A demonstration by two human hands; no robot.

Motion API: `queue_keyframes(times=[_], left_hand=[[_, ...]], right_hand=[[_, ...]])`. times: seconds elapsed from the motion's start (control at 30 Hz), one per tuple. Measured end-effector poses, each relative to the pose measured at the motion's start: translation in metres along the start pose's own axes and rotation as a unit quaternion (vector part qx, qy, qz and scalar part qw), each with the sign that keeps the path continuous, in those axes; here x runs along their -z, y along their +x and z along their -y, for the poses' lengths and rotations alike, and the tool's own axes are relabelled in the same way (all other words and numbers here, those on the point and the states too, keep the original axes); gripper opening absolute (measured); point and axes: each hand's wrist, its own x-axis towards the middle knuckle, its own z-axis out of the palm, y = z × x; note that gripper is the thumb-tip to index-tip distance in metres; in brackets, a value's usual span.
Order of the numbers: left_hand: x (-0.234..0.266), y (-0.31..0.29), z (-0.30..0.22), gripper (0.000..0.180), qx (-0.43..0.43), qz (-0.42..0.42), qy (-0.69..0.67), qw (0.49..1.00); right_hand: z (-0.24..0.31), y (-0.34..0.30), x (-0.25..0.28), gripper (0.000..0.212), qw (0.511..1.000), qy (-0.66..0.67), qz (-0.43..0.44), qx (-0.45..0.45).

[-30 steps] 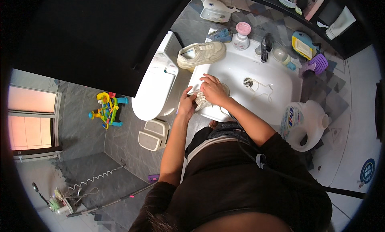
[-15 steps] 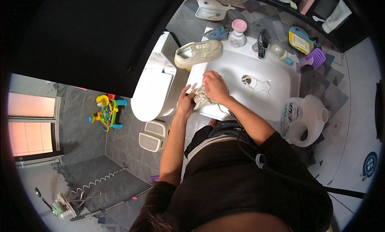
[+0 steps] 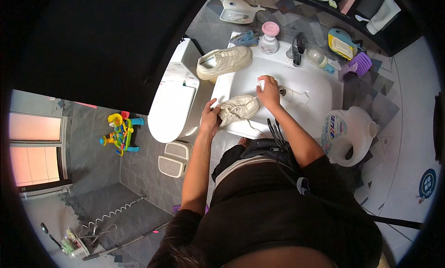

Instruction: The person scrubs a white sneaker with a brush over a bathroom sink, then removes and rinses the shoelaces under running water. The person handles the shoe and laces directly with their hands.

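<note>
A cream lace-up sneaker (image 3: 240, 108) rests over the near left rim of the white washbasin (image 3: 320, 117), its loose lace hanging at the near side. My left hand (image 3: 211, 119) grips its heel end. Just right of the toe, my right hand (image 3: 269, 94) is closed, with a small white thing (image 3: 260, 84) at its fingertips that is too small to name. Around the drain lies a loose white shoelace (image 3: 299, 95). The matching sneaker (image 3: 227, 61) sits on the basin's far left corner.
Along the basin's back stand a pink-topped pump bottle (image 3: 269, 38), a blue cloth (image 3: 245, 38), a dark faucet (image 3: 296, 49) and a bottle with a light-blue tip (image 3: 320, 59). A large white jug (image 3: 354, 136) is at the right, a toilet (image 3: 171, 110) at the left.
My right hand has moved right, off the sneaker and over the basin, uncovering the shoe's laced top. My left hand keeps its hold on the heel end.
</note>
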Motion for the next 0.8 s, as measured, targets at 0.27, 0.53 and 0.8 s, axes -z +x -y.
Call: queue_keyframes(times=[0.27, 0.53, 0.8], left_hand=[[0.003, -0.016, -0.016, 0.052, -0.058, 0.083, 0.295, 0.95], [0.01, -0.015, -0.015, 0.061, -0.058, 0.12, 0.265, 0.955], [0.011, -0.014, -0.012, 0.062, -0.062, 0.142, 0.254, 0.955]], right_hand=[[0.07, -0.031, 0.023, 0.012, 0.891, 0.148, 0.279, 0.326], [0.068, -0.038, 0.009, 0.012, 0.898, 0.071, 0.249, 0.355], [0.071, -0.03, 0.013, 0.013, 0.907, 0.076, 0.255, 0.326]])
